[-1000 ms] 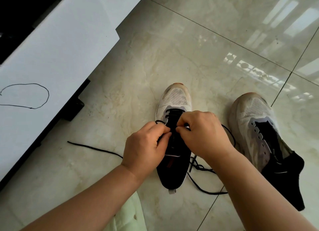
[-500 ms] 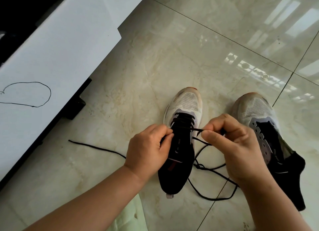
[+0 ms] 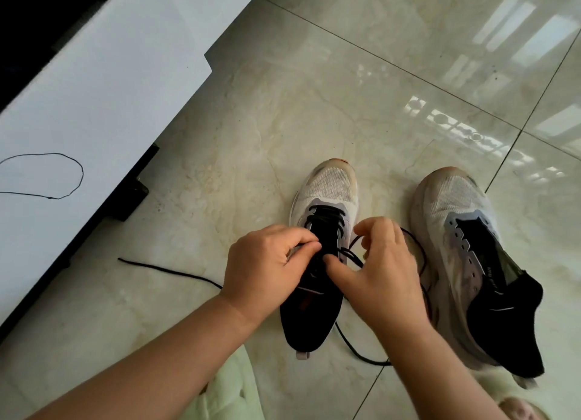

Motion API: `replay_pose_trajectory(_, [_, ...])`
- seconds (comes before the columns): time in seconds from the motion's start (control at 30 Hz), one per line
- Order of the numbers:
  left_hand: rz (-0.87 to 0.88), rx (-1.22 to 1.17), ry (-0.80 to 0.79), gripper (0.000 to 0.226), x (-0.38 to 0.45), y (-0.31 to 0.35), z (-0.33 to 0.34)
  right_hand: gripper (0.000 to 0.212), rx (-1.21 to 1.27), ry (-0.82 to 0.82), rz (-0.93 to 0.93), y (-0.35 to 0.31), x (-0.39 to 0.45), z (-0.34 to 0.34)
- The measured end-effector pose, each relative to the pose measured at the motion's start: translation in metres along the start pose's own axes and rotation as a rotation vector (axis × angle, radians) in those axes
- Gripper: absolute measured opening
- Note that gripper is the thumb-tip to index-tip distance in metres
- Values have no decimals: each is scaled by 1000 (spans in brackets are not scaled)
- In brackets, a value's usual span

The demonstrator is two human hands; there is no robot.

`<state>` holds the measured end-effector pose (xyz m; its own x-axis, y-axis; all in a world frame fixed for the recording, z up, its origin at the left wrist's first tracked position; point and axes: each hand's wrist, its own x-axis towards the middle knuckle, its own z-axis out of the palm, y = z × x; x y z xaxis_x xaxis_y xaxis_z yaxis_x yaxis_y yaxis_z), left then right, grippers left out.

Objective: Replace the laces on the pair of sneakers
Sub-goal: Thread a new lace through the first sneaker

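The left hand (image 3: 267, 269) pinches the edge of the near sneaker (image 3: 317, 262) at its eyelets, while the right hand (image 3: 380, 269), fingers curled, appears to hold the black lace (image 3: 352, 251) just right of that sneaker's tongue; I judge the next crossing goes best if the left hand steadies the eyelet row and the right draws the slack snug before threading. Counting outward from that sneaker: two hands, two sneakers with the unlaced one (image 3: 471, 262) to its right, one lace in work, and one more lace (image 3: 56, 174) on the white surface (image 3: 94, 105) far left.
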<state>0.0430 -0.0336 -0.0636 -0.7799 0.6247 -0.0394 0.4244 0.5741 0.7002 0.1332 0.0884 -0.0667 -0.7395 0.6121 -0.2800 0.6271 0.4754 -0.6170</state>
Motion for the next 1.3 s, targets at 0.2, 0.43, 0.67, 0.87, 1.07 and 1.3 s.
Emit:
replay_pose_trajectory(0.2, [-20,60,174,9,3,-20,-15,44,280,179,282,3,-10,23])
replay_pose_trajectory(0.43, [-452,111,206,14,4,-65,-37,48,234,140,261,7,-9,21])
replay_pose_trajectory(0.67, [-19,146,-178,44,15,-28,-11,50,226,70,52,2,-2,12])
replay_pose_trajectory(0.87, [-98,-48,-180,41,18,-10,6,37,321,49,64,0,6,12])
replay_pose_trajectory(1.07, [-225,-4,-115,38,10,-29,-9,31,307,88,28,1,8,14])
replay_pose_trajectory(1.3, [-331,-63,-146,21,11,-23,-9,24,317,104,-53,0,9,18])
